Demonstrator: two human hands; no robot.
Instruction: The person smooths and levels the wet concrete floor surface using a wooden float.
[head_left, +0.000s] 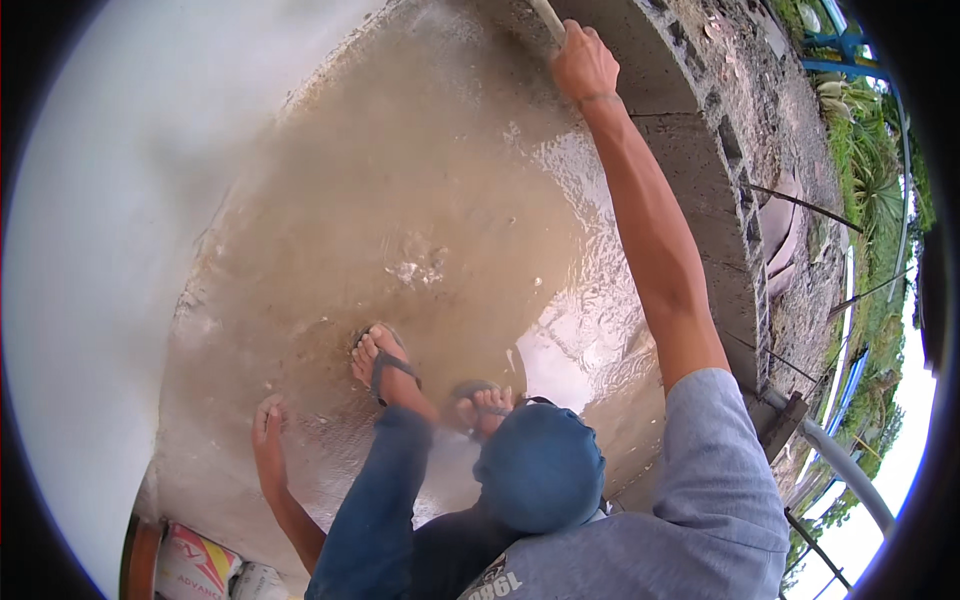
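Note:
My right hand (585,66) is stretched far forward, its fingers wrapped round a pale stick-like handle (546,18). The far end of that handle is cut off by the picture's upper edge. My left hand (268,418) hangs low over the wet concrete floor (370,210), holding nothing that I can see, its fingers loosely extended. Whether it touches the floor I cannot tell. Murky brown water covers much of the floor, with a bright reflection (575,350) right of my feet. My sandalled foot (388,370) stands in the wet; the other foot is partly hidden behind rounded blue cloth (540,468).
A smooth white wall (130,250) rises on the left. Along the right runs a low concrete wall (690,170), with thin metal rods (805,205) sticking out beyond it. Printed sacks (195,562) lie at lower left. A grey pipe (850,470) bends at lower right.

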